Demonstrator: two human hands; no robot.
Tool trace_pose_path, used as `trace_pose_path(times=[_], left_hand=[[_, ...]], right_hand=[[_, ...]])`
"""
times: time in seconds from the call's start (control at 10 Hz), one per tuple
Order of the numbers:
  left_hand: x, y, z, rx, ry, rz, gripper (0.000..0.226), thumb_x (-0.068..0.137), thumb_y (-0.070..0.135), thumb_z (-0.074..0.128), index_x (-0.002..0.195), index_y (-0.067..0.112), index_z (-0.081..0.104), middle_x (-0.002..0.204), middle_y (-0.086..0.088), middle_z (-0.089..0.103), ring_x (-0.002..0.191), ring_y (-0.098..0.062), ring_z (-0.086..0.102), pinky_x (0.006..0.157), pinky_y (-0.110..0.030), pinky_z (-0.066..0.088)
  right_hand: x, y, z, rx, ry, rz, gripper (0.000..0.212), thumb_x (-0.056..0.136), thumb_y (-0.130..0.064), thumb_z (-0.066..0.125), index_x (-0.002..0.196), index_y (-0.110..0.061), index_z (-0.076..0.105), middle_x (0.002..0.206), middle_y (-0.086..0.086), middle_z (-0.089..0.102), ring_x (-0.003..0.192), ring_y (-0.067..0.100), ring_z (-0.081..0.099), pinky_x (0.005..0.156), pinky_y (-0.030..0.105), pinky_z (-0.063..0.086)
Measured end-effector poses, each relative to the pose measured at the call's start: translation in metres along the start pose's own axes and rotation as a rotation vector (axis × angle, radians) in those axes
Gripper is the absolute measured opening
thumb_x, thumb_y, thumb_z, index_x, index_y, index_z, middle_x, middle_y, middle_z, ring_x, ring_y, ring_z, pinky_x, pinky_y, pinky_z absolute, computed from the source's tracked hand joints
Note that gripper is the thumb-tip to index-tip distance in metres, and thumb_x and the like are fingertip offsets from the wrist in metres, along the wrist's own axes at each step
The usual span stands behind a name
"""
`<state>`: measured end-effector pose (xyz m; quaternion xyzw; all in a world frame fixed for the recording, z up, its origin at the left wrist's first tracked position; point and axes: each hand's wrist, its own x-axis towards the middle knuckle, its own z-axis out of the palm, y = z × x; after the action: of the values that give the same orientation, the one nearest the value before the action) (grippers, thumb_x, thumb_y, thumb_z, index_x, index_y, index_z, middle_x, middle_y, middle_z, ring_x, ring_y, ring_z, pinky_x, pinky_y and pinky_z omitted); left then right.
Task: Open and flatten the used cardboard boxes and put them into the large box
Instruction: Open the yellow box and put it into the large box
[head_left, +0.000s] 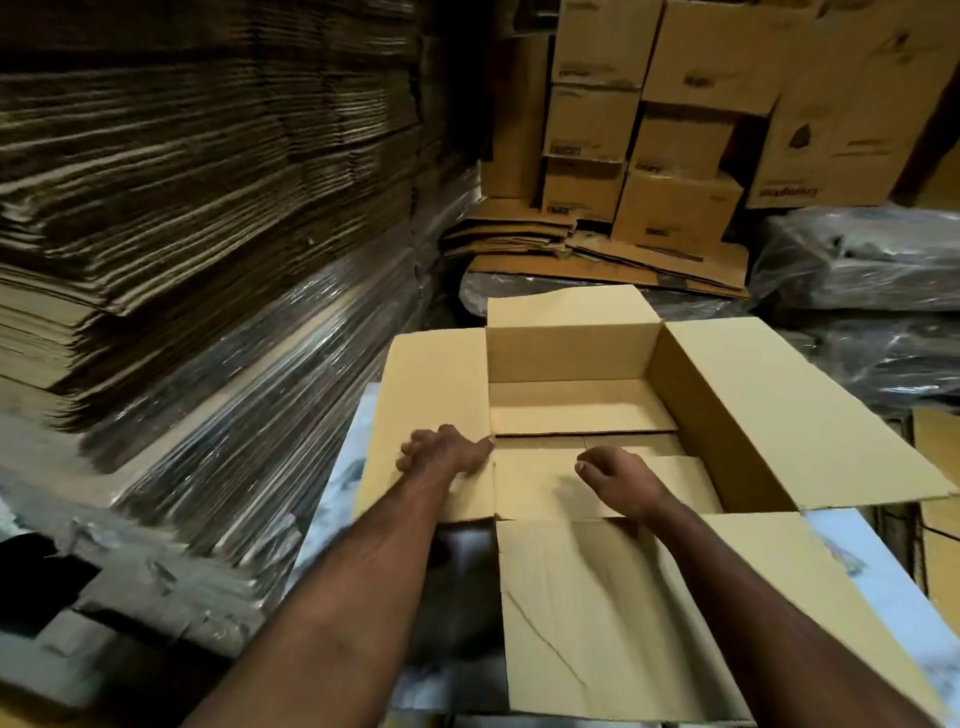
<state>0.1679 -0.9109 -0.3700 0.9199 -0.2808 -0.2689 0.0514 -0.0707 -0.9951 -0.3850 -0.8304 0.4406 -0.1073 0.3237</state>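
Right, biggest first: the stack of flattened cardboard sheets (197, 218) fills the whole left side, top half bare, lower part wrapped in clear plastic film (244, 395). Behind, at the far wall, stand printed cartons (675, 135) piled several high, w/ a low heap of flattened boxes (597, 254) at their foot. To the right lie dark plastic-wrapped bundles (857, 270), partly blurred.

Centre frame sits the open cardboard box (727, 410), upright, all four top flaps spread outward: far flap (571, 306) tilted up, right flap (805, 415) wide and flat, left flap (431, 410) folded out, near flap (597, 623) lying toward the person, creased diagonally. Inside, the bottom flaps (571, 410) are visible; they overlap, one edge running across the middle. The box rests on a pale surface (893, 597) that shows at both its sides.

Both bare forearms reach in from the lower edge. Left hand (449, 452) is on the left flap right at the box's near-left corner, fingers curled over the flap's edge, gripping it. Right hand (615, 475) is inside the box near the front wall, fingers bent downward onto the bottom flaps; can't tell whether it's gripping a flap or just pressing on it, since the fingertips are hidden.
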Motion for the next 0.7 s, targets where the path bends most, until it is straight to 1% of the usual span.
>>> trace_pose_path(times=[0.1, 0.2, 0.3, 0.4, 0.5, 0.6, 0.7], left_hand=[[0.017, 0.015, 0.034, -0.236, -0.073, -0.052, 0.119, 0.067, 0.083, 0.054, 0.156, 0.013, 0.016, 0.159, -0.018, 0.023, 0.143, -0.039, 0.028, 0.116, -0.051, 0.028], [0.023, 0.028, 0.049, -0.31, -0.091, -0.076, 0.116, 0.074, 0.071, 0.063, 0.156, 0.008, 0.01, 0.158, -0.016, 0.027, 0.143, -0.035, 0.031, 0.116, -0.047, 0.03], [0.037, 0.034, 0.06, -0.334, -0.031, -0.106, 0.087, 0.083, 0.049, 0.063, 0.151, 0.01, 0.026, 0.148, -0.015, 0.042, 0.133, -0.035, 0.045, 0.109, -0.044, 0.04], [0.061, 0.04, 0.073, -0.449, -0.028, -0.122, 0.058, 0.085, 0.03, 0.056, 0.138, 0.007, 0.049, 0.138, -0.015, 0.055, 0.123, -0.035, 0.055, 0.102, -0.042, 0.048], [0.038, 0.055, 0.055, -0.624, -0.017, -0.057, 0.044, 0.094, 0.019, 0.05, 0.134, 0.002, 0.056, 0.133, -0.016, 0.059, 0.121, -0.034, 0.058, 0.094, -0.035, 0.051], [0.022, 0.068, 0.045, -0.822, 0.031, -0.011, 0.039, 0.092, 0.014, 0.054, 0.127, 0.0, 0.061, 0.123, -0.015, 0.064, 0.112, -0.036, 0.062, 0.09, -0.035, 0.052], [0.028, 0.074, 0.047, -0.987, 0.076, 0.028, 0.033, 0.085, 0.011, 0.058, 0.116, 0.003, 0.067, 0.11, -0.016, 0.071, 0.096, -0.033, 0.067, 0.089, -0.048, 0.057]], right_hand=[[-0.004, 0.024, -0.004, -0.075, -0.024, 0.016, 0.032, 0.1, -0.035, 0.054, 0.121, -0.015, 0.067, 0.123, 0.001, 0.068, 0.112, 0.019, 0.061, 0.094, 0.029, 0.046], [-0.007, 0.042, -0.004, -0.145, -0.082, 0.044, 0.035, 0.1, -0.037, 0.052, 0.123, -0.014, 0.066, 0.125, 0.003, 0.067, 0.115, 0.021, 0.06, 0.094, 0.028, 0.045], [-0.004, 0.052, -0.003, -0.187, -0.144, 0.075, 0.039, 0.099, -0.04, 0.051, 0.127, -0.015, 0.064, 0.13, 0.005, 0.064, 0.118, 0.022, 0.058, 0.096, 0.03, 0.046], [0.0, 0.05, -0.008, -0.158, -0.218, 0.104, 0.045, 0.099, -0.043, 0.051, 0.135, -0.016, 0.057, 0.136, 0.007, 0.059, 0.124, 0.023, 0.055, 0.098, 0.028, 0.043], [0.006, 0.051, -0.013, -0.2, -0.272, 0.146, 0.051, 0.099, -0.048, 0.049, 0.14, -0.017, 0.051, 0.143, 0.008, 0.053, 0.129, 0.025, 0.051, 0.103, 0.031, 0.042], [0.014, 0.053, -0.021, -0.229, -0.299, 0.182, 0.055, 0.099, -0.05, 0.047, 0.144, -0.016, 0.047, 0.149, 0.009, 0.048, 0.135, 0.026, 0.046, 0.107, 0.032, 0.039], [0.024, 0.049, -0.035, -0.353, -0.414, 0.229, 0.063, 0.101, -0.05, 0.044, 0.152, -0.014, 0.035, 0.158, 0.008, 0.035, 0.143, 0.027, 0.035, 0.115, 0.037, 0.031]])
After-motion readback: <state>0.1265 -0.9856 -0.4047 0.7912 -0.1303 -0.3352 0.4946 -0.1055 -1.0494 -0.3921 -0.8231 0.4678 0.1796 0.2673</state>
